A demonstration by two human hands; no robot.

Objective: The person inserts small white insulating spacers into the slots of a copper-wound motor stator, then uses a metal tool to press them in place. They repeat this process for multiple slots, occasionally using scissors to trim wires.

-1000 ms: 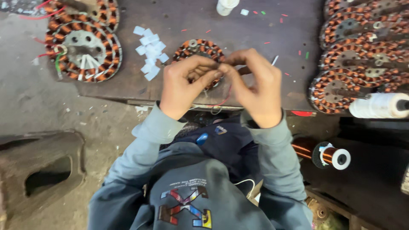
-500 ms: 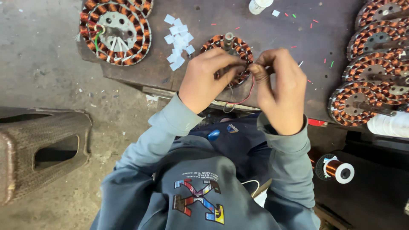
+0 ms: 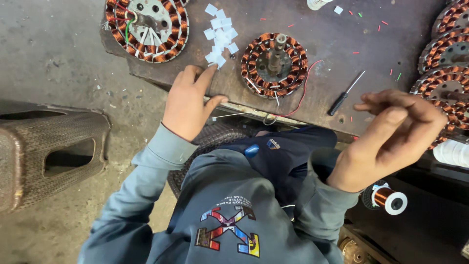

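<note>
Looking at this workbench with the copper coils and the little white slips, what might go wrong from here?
1. The left hand reaches a fingertip into the loose pile of white slips; a nudge may scatter them or pick up several at once.
2. A thin red wire trails from the wound coil ring to the bench edge; the raised right hand or a sleeve might snag it.
3. The small screwdriver lies near the edge and might get knocked off.

Left hand (image 3: 188, 102) reaches forward, fingers extended; right hand (image 3: 391, 139) lifted, fingertips pinched.
</note>
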